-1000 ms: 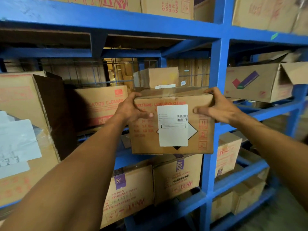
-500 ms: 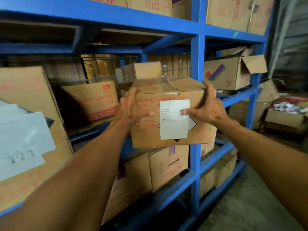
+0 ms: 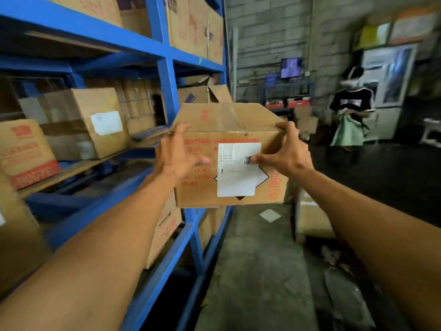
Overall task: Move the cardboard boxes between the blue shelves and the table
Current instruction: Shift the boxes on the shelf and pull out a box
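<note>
Blue steel shelves fill the frame from nine to twelve o'clock, every tier loaded with cardboard cartons. On the middle tier, a box bearing a white label sits beside a red-printed carton at nine o'clock. A concrete floor runs from six o'clock toward the wall, a small pale square lying flat on it.

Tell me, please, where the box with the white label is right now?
In the head view, the box is mid-frame, held in the air between the left hand and right hand, just right of the blue shelves, above the floor.
</note>
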Motion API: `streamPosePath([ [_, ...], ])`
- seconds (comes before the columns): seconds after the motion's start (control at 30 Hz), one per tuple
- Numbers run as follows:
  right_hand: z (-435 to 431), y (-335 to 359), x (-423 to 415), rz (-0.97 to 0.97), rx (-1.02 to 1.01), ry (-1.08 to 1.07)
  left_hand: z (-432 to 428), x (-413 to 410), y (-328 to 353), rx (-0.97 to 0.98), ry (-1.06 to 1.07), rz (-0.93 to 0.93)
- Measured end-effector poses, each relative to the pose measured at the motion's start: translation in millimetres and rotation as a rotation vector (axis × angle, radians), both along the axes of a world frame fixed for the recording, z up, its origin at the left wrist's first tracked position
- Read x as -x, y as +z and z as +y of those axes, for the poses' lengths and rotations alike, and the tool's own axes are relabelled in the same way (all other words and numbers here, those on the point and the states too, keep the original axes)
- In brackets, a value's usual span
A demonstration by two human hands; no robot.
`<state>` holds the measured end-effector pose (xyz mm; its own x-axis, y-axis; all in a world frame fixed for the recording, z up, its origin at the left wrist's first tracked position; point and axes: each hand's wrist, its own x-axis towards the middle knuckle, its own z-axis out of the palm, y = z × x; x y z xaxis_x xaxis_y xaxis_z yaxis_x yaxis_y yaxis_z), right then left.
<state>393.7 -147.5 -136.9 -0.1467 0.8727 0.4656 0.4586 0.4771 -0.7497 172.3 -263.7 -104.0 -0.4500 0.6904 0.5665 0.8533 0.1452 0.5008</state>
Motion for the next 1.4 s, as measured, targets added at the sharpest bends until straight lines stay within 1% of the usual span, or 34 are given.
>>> streamPosePath([
  [0.13,4.1,10.4,-83.2,-0.021,-0.054,-0.182,44.5,-63.4,2.7,-0.017,-0.164,-0.010],
  [0.3,7.9,16.0,-197.3,-0.037,-0.102,-0.425,107.4,-167.0,11.6,-0.027,-0.369,-0.021],
  [0.43,-5.5,20.4,-287.0,-0.033,-0.148,-0.616,143.7,-259.9,15.8,-0.079,-0.566,-0.003],
  [0.6,-53.5,19.3,-388.9,-0.053,-0.112,-0.927,164.3,-376.9,11.7,-0.127,-0.888,0.031],
  [0.67,-81.6,16.6,-414.1,-0.068,-0.093,-1.010,161.3,-412.5,5.5,-0.132,-0.993,0.053],
  [0.77,-137.1,8.8,-443.3,-0.052,-0.084,-1.198,142.3,-464.5,-0.2,-0.104,-1.203,0.049],
  [0.83,-177.3,2.3,-452.6,-0.057,-0.069,-1.332,124.1,-494.6,-1.8,-0.085,-1.344,0.044],
  [0.9,-218.8,-1.7,-452.6,-0.047,-0.099,-1.447,101.9,-515.6,-2.0,-0.067,-1.454,0.058],
  [1.07,-332.7,-16.3,-406.5,-0.049,-0.089,-1.731,23.1,-540.6,-19.6,0.008,-1.740,0.011],
  [1.13,-377.7,-24.4,-376.4,-0.090,-0.057,-1.838,-15.4,-539.9,-32.5,0.041,-1.851,0.001],
  [1.27,-460.3,-31.4,-324.9,-0.126,0.030,-1.979,-84.9,-536.9,-53.9,0.109,-2.000,0.006],
  [1.4,-518.0,-35.0,-290.5,-0.133,0.088,-2.059,-144.3,-524.8,-66.3,0.144,-2.079,0.012],
])
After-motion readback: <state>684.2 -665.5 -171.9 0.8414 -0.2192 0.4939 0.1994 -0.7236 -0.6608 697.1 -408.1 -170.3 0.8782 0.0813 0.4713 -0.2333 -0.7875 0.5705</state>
